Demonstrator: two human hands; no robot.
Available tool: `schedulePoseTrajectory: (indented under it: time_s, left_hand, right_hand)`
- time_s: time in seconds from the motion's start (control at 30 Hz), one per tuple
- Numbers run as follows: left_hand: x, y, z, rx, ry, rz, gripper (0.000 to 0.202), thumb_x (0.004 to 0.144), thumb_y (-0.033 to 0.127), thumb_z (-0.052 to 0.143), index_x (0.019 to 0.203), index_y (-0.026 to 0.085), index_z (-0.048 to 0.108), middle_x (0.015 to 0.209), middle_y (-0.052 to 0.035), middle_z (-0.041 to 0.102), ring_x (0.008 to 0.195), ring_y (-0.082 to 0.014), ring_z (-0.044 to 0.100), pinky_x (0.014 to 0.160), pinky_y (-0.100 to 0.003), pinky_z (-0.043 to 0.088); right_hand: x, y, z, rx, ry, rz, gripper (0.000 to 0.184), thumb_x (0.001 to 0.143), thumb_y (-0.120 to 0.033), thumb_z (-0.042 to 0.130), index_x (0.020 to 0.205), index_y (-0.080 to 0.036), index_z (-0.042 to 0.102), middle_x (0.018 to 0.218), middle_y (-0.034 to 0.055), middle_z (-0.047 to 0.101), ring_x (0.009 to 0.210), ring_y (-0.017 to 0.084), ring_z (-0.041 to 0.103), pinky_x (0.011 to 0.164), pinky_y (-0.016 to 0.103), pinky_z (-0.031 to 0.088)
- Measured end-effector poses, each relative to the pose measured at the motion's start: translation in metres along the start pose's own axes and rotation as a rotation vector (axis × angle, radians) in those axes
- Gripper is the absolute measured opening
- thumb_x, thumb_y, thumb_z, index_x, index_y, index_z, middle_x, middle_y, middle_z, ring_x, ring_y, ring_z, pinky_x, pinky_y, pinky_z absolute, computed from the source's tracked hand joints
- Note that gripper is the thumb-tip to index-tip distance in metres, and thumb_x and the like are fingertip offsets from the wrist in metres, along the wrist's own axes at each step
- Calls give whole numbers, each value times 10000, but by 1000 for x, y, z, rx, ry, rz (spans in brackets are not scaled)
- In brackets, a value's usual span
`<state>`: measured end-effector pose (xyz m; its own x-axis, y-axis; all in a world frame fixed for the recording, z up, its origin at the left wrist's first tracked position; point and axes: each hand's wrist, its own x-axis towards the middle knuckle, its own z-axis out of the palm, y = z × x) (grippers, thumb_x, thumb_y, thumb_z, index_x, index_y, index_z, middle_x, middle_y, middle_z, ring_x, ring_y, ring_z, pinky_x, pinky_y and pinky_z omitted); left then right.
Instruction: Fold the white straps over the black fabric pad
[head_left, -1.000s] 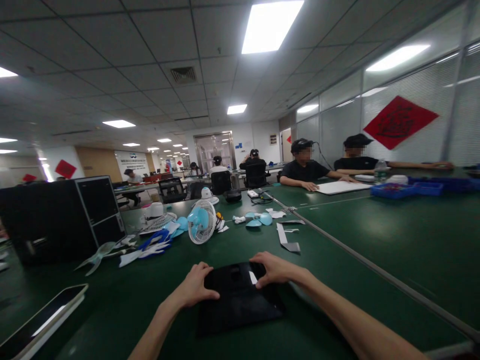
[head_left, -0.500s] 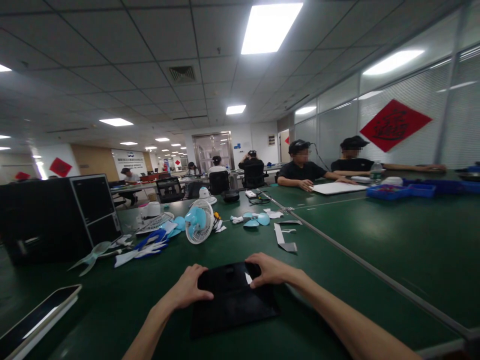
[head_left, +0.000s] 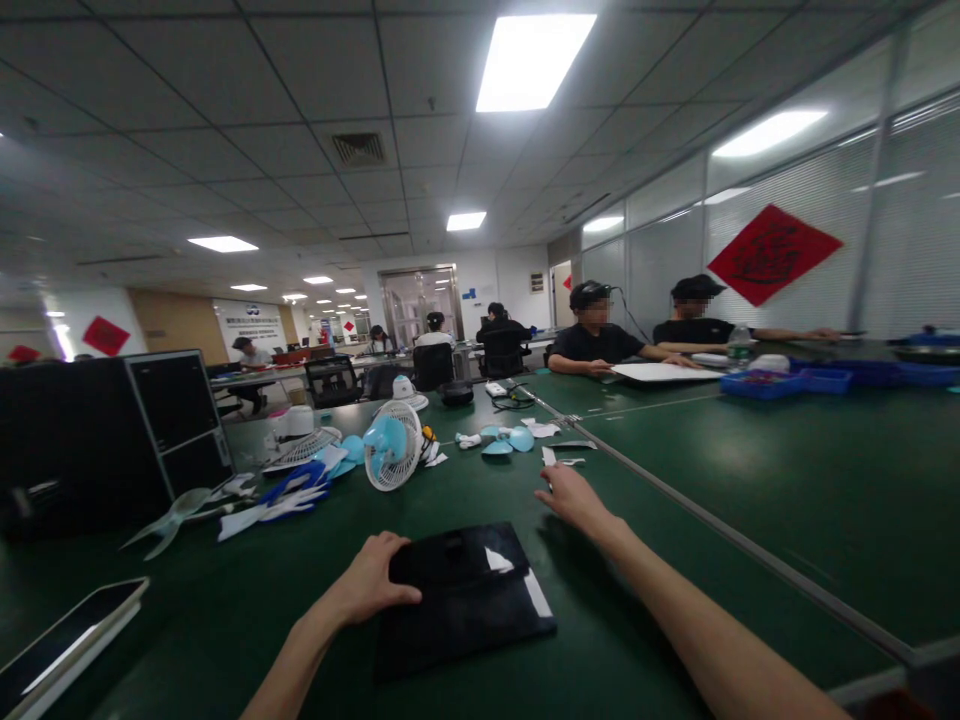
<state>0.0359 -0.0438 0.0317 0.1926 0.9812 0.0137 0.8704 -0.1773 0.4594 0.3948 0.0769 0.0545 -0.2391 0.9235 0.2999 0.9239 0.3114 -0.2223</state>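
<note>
A flat black folder-like object [head_left: 457, 610], with a raised band and white patches on its right part, lies on the green table in front of me. My left hand [head_left: 379, 580] grips its left edge, thumb on top and fingers over the far corner. My right hand [head_left: 574, 497] is away from it, reaching forward to the right, thumb and index finger a little apart. Its fingers are over a whitish strip [head_left: 548, 456], whose lower part they hide. Whether they touch the strip I cannot tell.
A small fan [head_left: 393, 446], blue fan blades [head_left: 497, 449] and blue-white gloves [head_left: 281, 505] lie farther back. A phone [head_left: 64, 645] is at left, near a black computer case [head_left: 180, 420]. Blue trays [head_left: 761, 384] and two people sit across at right.
My right hand has let go of the black object's right side and moved forward and right to the strip. My left hand stays on the object. The view has shifted slightly.
</note>
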Motion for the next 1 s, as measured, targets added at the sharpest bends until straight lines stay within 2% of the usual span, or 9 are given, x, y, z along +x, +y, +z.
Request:
schedulePoseTrajectory:
  time_s: [0.13, 0.23, 0.37, 0.53, 0.67, 1.0]
  left_hand:
    - [1, 0, 1, 3, -2, 6, 876, 598, 668, 669, 1320, 204, 493, 1330, -102, 504, 1202, -296, 452, 990, -351, 380]
    - [2, -1, 1, 4, -5, 0, 893, 589, 676, 670, 1324, 202, 490, 1331, -104, 504, 1198, -303, 453, 992, -360, 376]
    - [2, -1, 1, -6, -3, -5, 892, 588, 674, 676, 1321, 200, 492, 1328, -101, 500, 1197, -296, 451, 984, -349, 387]
    - [0, 0, 0, -21, -7, -4, 888, 592, 669, 676, 1324, 201, 488, 1330, -101, 494, 1199, -296, 450, 990, -351, 386]
    - [0, 0, -1, -25, -12, -7, 894, 588, 673, 672, 1327, 205, 488, 1332, -106, 493, 1198, -302, 451, 986, -357, 384]
    - [-1, 1, -1, -30, -5, 8, 892, 599, 659, 676, 1330, 185, 484, 1322, -118, 488, 1187, -299, 452, 998, -373, 375]
  right_hand:
    - [5, 20, 7, -50, -5, 80, 314, 811, -317, 627, 1041, -103, 633, 1113, 192, 624, 1028, 284, 605, 878, 342, 449]
    - [5, 26, 13, -79, -20, 140, 352, 814, -369, 620, 1036, -95, 629, 1107, 207, 624, 978, 287, 634, 822, 345, 470]
    - [7, 30, 17, -101, -25, 181, 345, 850, -381, 568, 1026, -92, 635, 1114, 219, 632, 997, 293, 637, 822, 341, 467]
    - [11, 32, 17, -97, -21, 208, 275, 889, -236, 448, 996, -87, 652, 1071, 220, 667, 973, 294, 651, 798, 341, 464]
    - [12, 35, 15, -83, -12, 248, 268, 844, -160, 457, 1012, -116, 662, 1069, 205, 682, 962, 263, 660, 796, 317, 458]
    - [10, 54, -9, -78, 110, 346, 272, 825, -158, 438, 920, -96, 684, 981, 221, 699, 897, 287, 675, 739, 329, 449]
